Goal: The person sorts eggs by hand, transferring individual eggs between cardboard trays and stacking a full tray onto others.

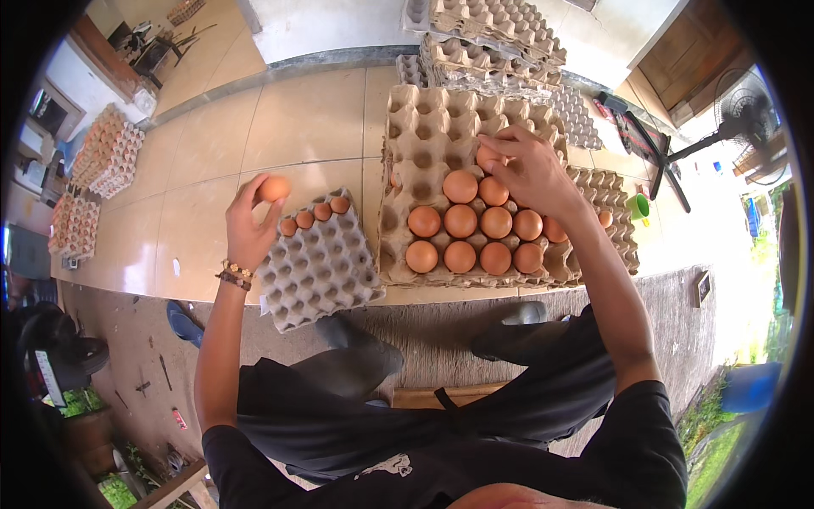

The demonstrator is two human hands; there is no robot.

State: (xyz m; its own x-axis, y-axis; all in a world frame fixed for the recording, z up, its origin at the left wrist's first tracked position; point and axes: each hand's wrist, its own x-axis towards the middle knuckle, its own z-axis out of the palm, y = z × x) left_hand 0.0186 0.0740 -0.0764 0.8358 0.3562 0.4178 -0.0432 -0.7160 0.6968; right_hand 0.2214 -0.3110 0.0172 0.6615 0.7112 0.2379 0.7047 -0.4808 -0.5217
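My left hand [252,219] holds a brown egg [274,189] between thumb and fingers, just above the far left corner of a grey pulp egg tray [321,267]. Several eggs [322,211] sit along that tray's far row. To the right lies a larger brown pulp egg tray [416,137], with several brown eggs [460,221] in its nearer rows. Over its middle, my right hand [531,168] has its fingers around another egg [488,156], partly hidden by the fingers. My right forearm covers part of the tray's right side.
Stacked pulp trays [489,51] stand against the wall behind. Tall stacks of filled egg trays [105,153] are at far left. A standing fan [744,121], a green cup [638,206] and another tray [604,191] are on the right. The tiled ledge [210,267] drops to concrete.
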